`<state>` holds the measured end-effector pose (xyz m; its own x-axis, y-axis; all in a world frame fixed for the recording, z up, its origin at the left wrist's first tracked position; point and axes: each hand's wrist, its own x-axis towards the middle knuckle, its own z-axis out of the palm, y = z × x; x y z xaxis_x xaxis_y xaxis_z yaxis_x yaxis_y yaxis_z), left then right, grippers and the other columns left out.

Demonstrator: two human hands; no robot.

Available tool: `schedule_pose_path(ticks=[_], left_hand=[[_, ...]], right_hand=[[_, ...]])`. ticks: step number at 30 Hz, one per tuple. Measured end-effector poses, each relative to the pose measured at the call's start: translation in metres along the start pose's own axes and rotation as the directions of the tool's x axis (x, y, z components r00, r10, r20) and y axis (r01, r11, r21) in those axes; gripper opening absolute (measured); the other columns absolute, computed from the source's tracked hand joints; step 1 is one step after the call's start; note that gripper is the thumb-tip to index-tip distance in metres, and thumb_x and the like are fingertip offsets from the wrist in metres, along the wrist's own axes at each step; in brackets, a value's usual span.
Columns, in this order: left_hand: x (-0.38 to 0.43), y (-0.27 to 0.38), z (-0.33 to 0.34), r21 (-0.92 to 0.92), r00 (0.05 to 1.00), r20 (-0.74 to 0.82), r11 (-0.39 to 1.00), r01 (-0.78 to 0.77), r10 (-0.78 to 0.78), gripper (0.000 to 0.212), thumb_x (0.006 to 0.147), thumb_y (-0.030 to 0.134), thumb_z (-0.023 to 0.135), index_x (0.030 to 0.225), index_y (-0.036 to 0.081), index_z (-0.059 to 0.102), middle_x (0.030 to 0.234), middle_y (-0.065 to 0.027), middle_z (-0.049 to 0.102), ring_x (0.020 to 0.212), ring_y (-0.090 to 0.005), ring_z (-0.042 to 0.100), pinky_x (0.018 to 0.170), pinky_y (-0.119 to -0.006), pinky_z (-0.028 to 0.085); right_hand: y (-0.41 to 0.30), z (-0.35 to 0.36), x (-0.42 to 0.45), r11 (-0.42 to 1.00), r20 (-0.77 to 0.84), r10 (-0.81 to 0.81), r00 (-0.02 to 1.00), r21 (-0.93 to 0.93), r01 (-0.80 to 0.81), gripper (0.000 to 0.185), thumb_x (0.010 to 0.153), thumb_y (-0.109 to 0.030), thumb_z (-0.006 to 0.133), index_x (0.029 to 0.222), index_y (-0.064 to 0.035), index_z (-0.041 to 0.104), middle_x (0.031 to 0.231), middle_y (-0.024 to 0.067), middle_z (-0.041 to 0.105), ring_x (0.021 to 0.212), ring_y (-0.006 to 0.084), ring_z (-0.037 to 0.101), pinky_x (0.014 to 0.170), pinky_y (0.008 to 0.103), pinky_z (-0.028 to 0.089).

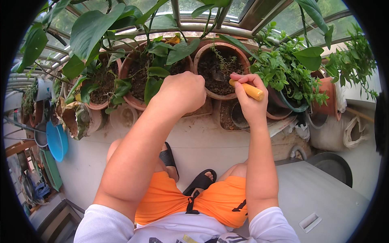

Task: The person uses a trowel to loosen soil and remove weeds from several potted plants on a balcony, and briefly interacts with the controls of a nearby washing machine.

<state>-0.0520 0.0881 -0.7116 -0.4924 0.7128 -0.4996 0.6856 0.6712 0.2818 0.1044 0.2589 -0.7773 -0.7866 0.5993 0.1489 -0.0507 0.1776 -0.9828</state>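
My right hand is closed around the yellow wooden handle of a small garden trowel. Its dark blade touches the soil in a round terracotta pot, beside a small trailing plant. Just left of that pot, my left hand is curled above the rim of a neighbouring pot; its fingers are hidden, and whether it holds anything does not show. Large-leaved vines hang over the pots on the left. A bushy green plant grows to the right of my right hand.
Metal window bars run behind the pots. A black plastic pot stands below my right hand. At the left is a blue basin; at the lower right are a grey panel and a dark round basin.
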Motion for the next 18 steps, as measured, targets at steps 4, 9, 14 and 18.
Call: schedule_pose_path(ticks=[4, 9, 14, 18], left_hand=[[0.000, 0.003, 0.000, 0.007, 1.000, -0.006, 1.000, -0.011, 0.011, 0.038, 0.107, 0.031, 0.066, 0.107, -0.004, 0.080, 0.117, -0.0254, 0.081, 0.116, -0.0438, 0.078, 0.100, -0.056, 0.064], [0.000, -0.001, 0.003, -0.012, 0.999, -0.034, 1.000, -0.016, 0.016, 0.038, 0.106, 0.031, 0.066, 0.105, -0.004, 0.081, 0.113, -0.0250, 0.082, 0.112, -0.0443, 0.079, 0.098, -0.056, 0.064], [-0.002, -0.005, 0.001, -0.016, 0.999, -0.031, 1.000, -0.007, 0.007, 0.037, 0.106, 0.030, 0.066, 0.106, -0.004, 0.081, 0.113, -0.0248, 0.082, 0.111, -0.0442, 0.079, 0.098, -0.056, 0.064], [-0.003, -0.008, 0.002, -0.031, 0.999, -0.033, 0.999, -0.026, 0.025, 0.037, 0.106, 0.030, 0.066, 0.107, -0.004, 0.081, 0.114, -0.0255, 0.082, 0.111, -0.0448, 0.079, 0.098, -0.056, 0.064]], right_hand=[[0.012, 0.002, 0.002, 0.951, -0.045, -0.047, 0.998, 0.303, 0.059, 0.011, 0.111, -0.006, 0.074, 0.106, -0.0024, 0.064, 0.108, 0.0099, 0.077, 0.107, 0.0181, 0.074, 0.108, 0.0358, 0.059], [0.009, 0.014, -0.003, 0.978, 0.157, -0.186, 0.970, 0.128, 0.167, 0.025, 0.107, -0.002, 0.071, 0.088, -0.0039, 0.055, 0.085, 0.0018, 0.060, 0.080, 0.0118, 0.051, 0.074, 0.0292, 0.045], [-0.007, 0.006, -0.002, 0.975, 0.232, -0.174, 0.957, 0.177, 0.134, 0.027, 0.103, 0.003, 0.068, 0.083, -0.0038, 0.052, 0.079, 0.0014, 0.055, 0.076, 0.0124, 0.047, 0.070, 0.0300, 0.042], [-0.005, -0.007, 0.002, 0.943, 0.210, -0.178, 0.961, 0.315, 0.106, 0.028, 0.101, 0.002, 0.066, 0.080, -0.0043, 0.048, 0.076, 0.0035, 0.053, 0.074, 0.0162, 0.048, 0.072, 0.0329, 0.043]])
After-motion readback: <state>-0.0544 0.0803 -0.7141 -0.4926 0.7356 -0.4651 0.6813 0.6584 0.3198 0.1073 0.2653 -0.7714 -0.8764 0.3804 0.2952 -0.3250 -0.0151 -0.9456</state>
